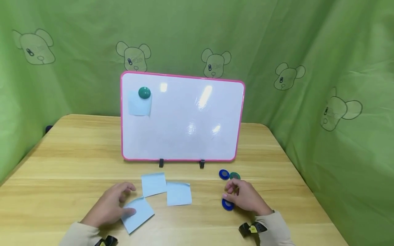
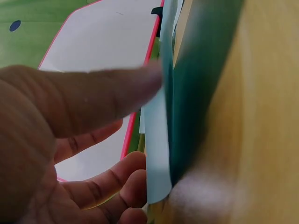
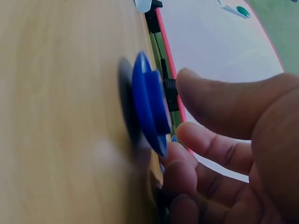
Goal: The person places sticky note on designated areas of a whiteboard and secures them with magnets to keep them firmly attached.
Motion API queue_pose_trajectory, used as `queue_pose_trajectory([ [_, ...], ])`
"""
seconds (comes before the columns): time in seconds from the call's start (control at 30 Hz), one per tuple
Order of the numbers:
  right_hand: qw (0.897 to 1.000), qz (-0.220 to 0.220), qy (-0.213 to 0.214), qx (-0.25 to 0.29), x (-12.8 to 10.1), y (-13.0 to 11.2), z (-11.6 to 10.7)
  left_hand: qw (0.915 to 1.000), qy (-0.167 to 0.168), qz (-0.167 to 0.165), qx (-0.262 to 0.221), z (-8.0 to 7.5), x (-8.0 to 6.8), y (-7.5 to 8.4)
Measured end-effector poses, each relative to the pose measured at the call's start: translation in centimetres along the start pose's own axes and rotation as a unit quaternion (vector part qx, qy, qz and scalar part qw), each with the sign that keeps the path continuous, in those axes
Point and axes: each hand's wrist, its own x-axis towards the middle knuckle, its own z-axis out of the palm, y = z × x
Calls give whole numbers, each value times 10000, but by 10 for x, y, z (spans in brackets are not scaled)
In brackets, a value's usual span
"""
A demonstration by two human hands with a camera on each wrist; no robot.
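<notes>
We are seeing one note [image 1: 138, 106] hanging under a green magnet [image 1: 144, 92] at the board's [image 1: 178, 135] ten o'clock, while three loose notes [image 1: 154, 185] and three magnets [image 1: 224, 174] are lying on the tabletop [image 1: 92, 150], seemingly left to put up. Our left hand [image 1: 109, 205] is resting at the board's seven o'clock, grip slack, thumb touching the nearest note [image 1: 141, 218]; our right hand [image 1: 245, 195] is hovering at five, beside a blue magnet [image 1: 227, 205], grip parted, empty.

Counter [image 1: 77, 147]: wood-grained, far corners rounded | Curtain [image 1: 178, 27]: green, creased, behind and along both sides | Prints [image 1: 214, 65]: five cartoon heads, on curtain | Dark object [image 1: 48, 128]: left edge, unidentified
</notes>
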Motion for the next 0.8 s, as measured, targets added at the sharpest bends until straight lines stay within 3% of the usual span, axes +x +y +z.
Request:
queue_pose_trajectory([
  [0.5,9998,-220,-38,0,1,3,1,9995,55,197,254,5,-3,0],
  [0.8,9995,-300,-35,35,0,3,2,9967,-397,617,360,14,-8,9],
])
